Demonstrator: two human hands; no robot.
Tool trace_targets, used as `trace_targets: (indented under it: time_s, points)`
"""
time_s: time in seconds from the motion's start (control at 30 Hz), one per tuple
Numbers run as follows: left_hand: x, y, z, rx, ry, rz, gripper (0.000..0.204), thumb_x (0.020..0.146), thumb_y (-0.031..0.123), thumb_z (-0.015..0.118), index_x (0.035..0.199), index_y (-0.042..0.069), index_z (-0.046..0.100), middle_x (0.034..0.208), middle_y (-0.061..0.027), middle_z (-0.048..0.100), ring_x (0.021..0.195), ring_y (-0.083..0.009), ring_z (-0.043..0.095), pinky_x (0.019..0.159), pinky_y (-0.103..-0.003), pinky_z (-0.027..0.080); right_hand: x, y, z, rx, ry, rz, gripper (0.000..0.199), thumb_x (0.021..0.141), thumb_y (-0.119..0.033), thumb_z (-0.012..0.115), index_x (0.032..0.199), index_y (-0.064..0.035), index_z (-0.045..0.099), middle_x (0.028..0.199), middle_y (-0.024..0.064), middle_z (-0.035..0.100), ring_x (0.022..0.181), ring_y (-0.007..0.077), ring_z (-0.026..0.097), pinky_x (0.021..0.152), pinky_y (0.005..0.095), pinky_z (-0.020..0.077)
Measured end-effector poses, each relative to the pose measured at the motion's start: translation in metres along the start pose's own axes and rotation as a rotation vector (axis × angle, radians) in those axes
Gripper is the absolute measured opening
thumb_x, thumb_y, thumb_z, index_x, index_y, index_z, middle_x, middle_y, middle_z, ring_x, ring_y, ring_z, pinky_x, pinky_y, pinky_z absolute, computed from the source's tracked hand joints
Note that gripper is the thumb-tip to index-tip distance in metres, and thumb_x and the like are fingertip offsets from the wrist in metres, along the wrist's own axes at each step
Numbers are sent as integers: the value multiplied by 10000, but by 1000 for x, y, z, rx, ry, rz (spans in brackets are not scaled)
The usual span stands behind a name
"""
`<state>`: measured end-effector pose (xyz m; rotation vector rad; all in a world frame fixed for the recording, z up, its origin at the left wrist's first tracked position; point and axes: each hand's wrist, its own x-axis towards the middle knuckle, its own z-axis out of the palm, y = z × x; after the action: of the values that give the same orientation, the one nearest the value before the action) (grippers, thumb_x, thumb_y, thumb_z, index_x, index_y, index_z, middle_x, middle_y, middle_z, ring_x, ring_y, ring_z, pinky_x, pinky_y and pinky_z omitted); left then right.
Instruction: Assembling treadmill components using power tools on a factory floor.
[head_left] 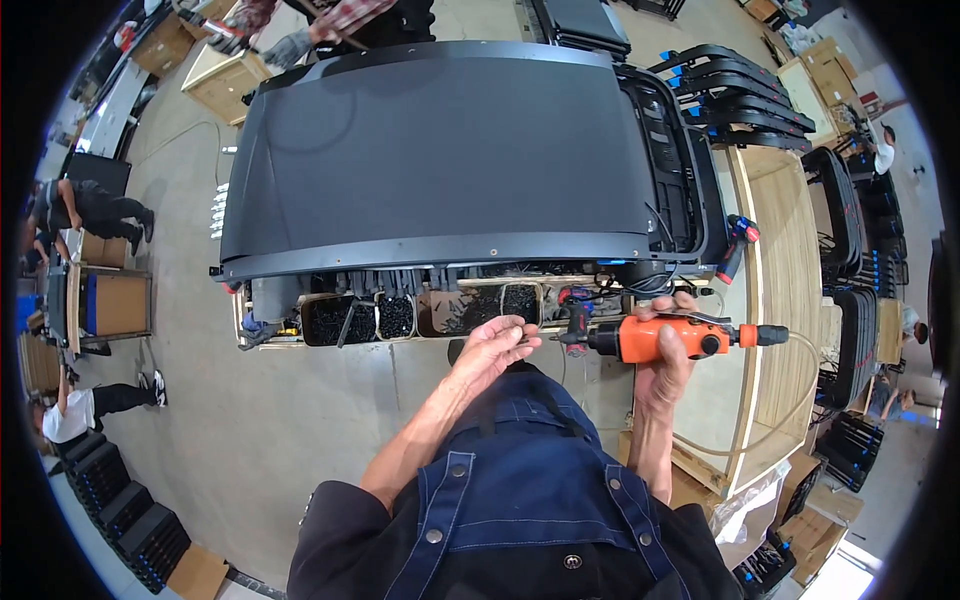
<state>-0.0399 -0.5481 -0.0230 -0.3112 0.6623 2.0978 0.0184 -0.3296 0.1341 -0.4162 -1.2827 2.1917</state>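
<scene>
An orange air screwdriver (641,340) lies level in my right hand (664,377), fingers wrapped round its body and its bit pointing left. From its right end runs a pale air hose (812,375). My left hand (484,356) is closed in a pinch just left of the bit tip; what its fingers hold is too small to make out. Beyond both hands a treadmill deck (450,150) with a black belt rests across the bench. Below its near edge, bins of dark screws (395,318) stand in a row.
A red and black cordless drill (738,245) lies right of the deck, another drill (576,318) beside the bins. A wooden crate (785,300) and stacked black frames (745,95) stand at right. Across the deck, a person's gloved hand (288,48) shows. Other people are at far left.
</scene>
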Motion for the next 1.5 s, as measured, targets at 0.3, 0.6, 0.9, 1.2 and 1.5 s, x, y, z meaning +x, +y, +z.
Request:
trace_targets:
  time_s: [0.3, 0.6, 0.9, 1.2, 1.5]
  points:
    - [33, -28, 82, -329, 22, -86, 182, 1001, 93, 600, 1161, 7, 618, 1233, -161, 658, 1071, -291, 691, 894, -335, 629, 35, -10, -45, 64, 73, -44, 449, 807, -100, 725, 1218, -62, 549, 1096, 130, 639, 967, 258, 652, 1006, 515, 484]
    - [85, -56, 123, -398, 47, -78, 169, 1005, 107, 599, 1139, 9, 625, 1285, -140, 634, 1090, -251, 670, 964, -333, 596, 75, -27, -89, 80, 132, -56, 474, 801, -86, 714, 1237, -80, 528, 1101, 122, 629, 970, 251, 640, 1020, 531, 461]
    - [140, -73, 150, -366, 41, -67, 221, 1033, 107, 548, 1229, 20, 599, 1268, -107, 655, 1057, -193, 665, 951, -321, 585, 100, -44, -94, -221, -72, -255, 486, 796, -155, 758, 1209, -89, 511, 1101, 131, 592, 959, 266, 621, 989, 525, 487]
    - [196, -90, 152, -560, 55, -155, 226, 1059, 230, 524, 1126, 28, 598, 945, -74, 653, 736, -147, 655, 679, -270, 610, 144, -29, -71, -523, -316, -315, 461, 755, 102, 709, 1161, -25, 531, 1086, 180, 665, 933, 226, 664, 856, 360, 555]
    - [151, -83, 144, -145, -142, -191, 214, 1061, 300, 532, 1023, 94, 576, 876, -11, 591, 730, -112, 553, 639, -271, 469, 167, -19, -36, -646, -713, -224, 398, 682, 104, 708, 1046, -31, 623, 1065, 116, 699, 946, 208, 684, 851, 350, 559]
